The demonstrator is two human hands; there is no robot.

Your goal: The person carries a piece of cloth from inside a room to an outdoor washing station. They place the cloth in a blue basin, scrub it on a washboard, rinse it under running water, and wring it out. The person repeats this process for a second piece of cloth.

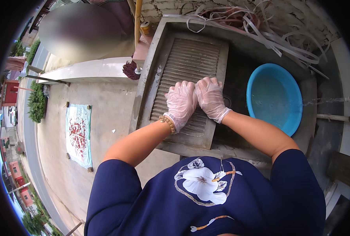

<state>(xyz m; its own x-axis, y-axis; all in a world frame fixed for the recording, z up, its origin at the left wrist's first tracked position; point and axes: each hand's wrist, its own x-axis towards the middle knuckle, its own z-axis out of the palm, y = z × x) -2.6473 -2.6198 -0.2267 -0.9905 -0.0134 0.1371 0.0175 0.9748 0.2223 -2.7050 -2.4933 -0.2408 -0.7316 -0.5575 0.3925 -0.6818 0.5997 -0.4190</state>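
Observation:
My left hand [180, 103], in a clear plastic glove and with a beaded bracelet at the wrist, rests curled on the ridged concrete washboard [192, 56] of a stone sink. Beside it, touching it, my right hand [211, 97] in a like glove is curled near the washboard's right edge. Whether anything small lies under or inside the fingers is hidden. Right of the hands, a blue plastic basin [275, 97] holds water in the deeper part of the sink [236, 67]. A stream of water runs into it from a tap [349, 100] at the right.
White plastic strapping [269, 38] lies tangled along the sink's back edge. A drink can [145, 27] and a dark red brush head [130, 70] are at the sink's left. Farther left, a sheet with red pieces [79, 135] lies on the concrete ground, weighted at its corners.

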